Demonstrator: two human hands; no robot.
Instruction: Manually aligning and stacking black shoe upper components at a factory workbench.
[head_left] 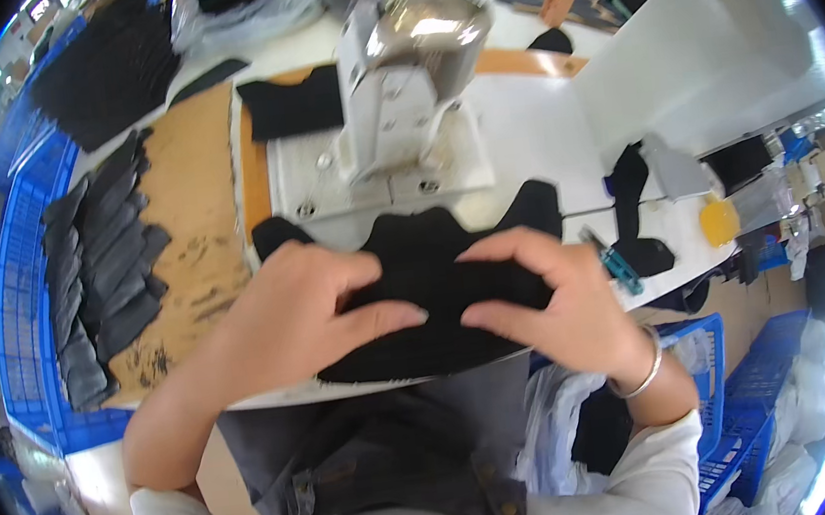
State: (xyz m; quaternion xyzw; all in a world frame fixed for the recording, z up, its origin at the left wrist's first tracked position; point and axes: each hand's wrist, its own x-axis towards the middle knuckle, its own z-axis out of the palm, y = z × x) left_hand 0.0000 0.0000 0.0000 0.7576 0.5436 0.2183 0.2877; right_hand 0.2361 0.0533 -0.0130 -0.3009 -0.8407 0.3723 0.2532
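The black cloth piece [437,295] lies flat at the frame's centre, near the front edge of the bench [535,129], before the sewing machine [397,108]. It looks light, soft and flexible, probably not slippery or fragile, though its narrow lobes may fold; its outer edges seem the best hold, one hand per side.

The left hand [302,309] and right hand [578,305] rest on it from both sides, each thumb and forefinger spread apart rather than pinched; the other fingers are largely hidden.

At the left of the frame, a blue crate [23,298] borders a tan board [197,169] bearing overlapping dark grey pieces [126,257]; whether the board sits inside or across it is unclear. At lower right, a clear plastic bag [544,410] with dark material [601,429] stands beside another blue basket [713,357].
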